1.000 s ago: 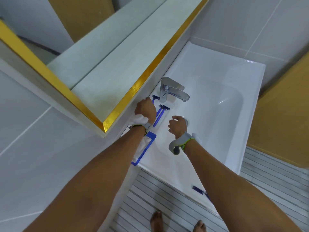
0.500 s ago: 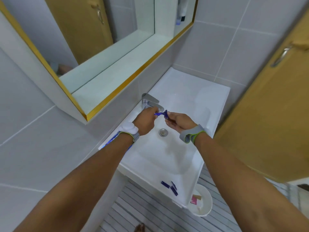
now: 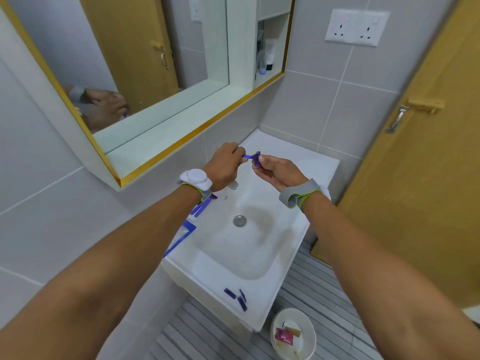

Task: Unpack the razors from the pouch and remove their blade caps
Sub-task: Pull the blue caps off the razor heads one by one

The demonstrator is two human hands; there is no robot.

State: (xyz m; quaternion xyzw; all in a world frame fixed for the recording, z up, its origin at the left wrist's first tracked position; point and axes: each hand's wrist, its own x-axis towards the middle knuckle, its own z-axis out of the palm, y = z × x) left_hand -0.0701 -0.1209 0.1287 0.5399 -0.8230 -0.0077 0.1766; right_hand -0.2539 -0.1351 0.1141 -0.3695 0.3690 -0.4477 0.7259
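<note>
My left hand (image 3: 225, 169) grips the handle of a blue razor (image 3: 250, 156) held up over the white sink (image 3: 296, 229). My right hand (image 3: 276, 170) pinches the razor's head, where the blue blade cap (image 3: 257, 160) sits between thumb and fingers. More blue razors (image 3: 202, 207) lie on the sink's left ledge, partly hidden by my left wrist. The clear pouch with blue edges (image 3: 181, 236) lies on the same ledge nearer me. Three loose blue caps (image 3: 237, 297) rest on the sink's front rim.
The tap is almost fully hidden behind my left hand. A mirror cabinet with a gold edge (image 3: 202, 126) juts out on the left wall. A wooden door (image 3: 415, 165) stands at the right. A white bin (image 3: 293, 333) sits on the floor below the sink.
My left hand picked a razor off the ledge and lifted it over the basin. My right hand came up and took hold of its head. The view tilted upward.
</note>
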